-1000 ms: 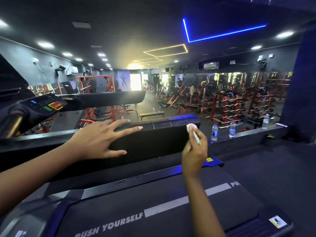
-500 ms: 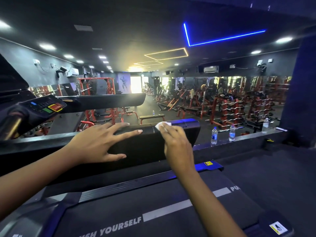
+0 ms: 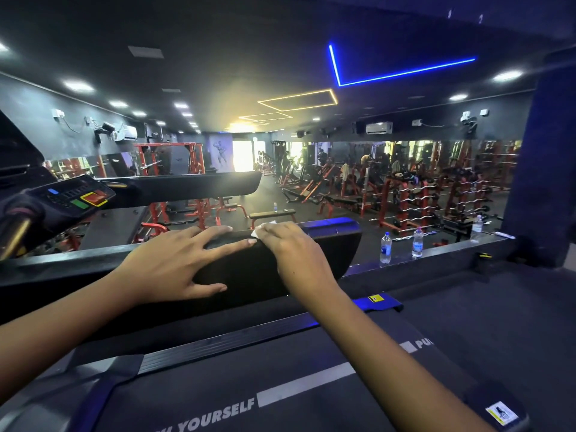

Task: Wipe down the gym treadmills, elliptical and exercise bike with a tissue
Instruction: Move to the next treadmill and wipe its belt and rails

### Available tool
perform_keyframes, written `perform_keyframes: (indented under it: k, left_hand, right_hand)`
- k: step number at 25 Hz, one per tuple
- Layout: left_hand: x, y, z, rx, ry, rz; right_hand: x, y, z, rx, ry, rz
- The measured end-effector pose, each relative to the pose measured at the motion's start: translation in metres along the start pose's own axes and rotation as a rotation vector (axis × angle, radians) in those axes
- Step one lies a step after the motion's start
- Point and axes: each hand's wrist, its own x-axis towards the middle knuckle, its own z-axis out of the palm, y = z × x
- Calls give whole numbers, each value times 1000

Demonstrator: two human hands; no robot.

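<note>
1 tissue under R hand, treadmill rail.

Blue ceiling light glows above red racks.

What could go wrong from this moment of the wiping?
The left hand rests flat on the handrail, so the part under it may go unwiped. The tissue is small, mostly hidden under the right hand; it could slip out. A wide sweep might knock the water bottles on the ledge.

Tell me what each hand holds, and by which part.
The right hand holds the tissue under its fingers against the black rail; only a corner shows. The left hand holds nothing.
</note>
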Motion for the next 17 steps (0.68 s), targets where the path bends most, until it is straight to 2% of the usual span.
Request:
perform_keyframes:
  k: [6, 12, 13, 17]
  left_hand:
    - [0, 0, -2, 17, 27, 4]
    - [0, -1, -1, 16, 24, 9]
    - [0, -1, -1, 16, 21, 7]
    - [1, 0, -1, 6, 23, -5]
  right_hand:
    - [3, 56, -20, -77, -89, 164]
    - [-9, 104, -33, -116, 6, 289]
    - [-8, 99, -32, -90, 42, 261]
    - [-15, 64, -5, -38, 73, -83]
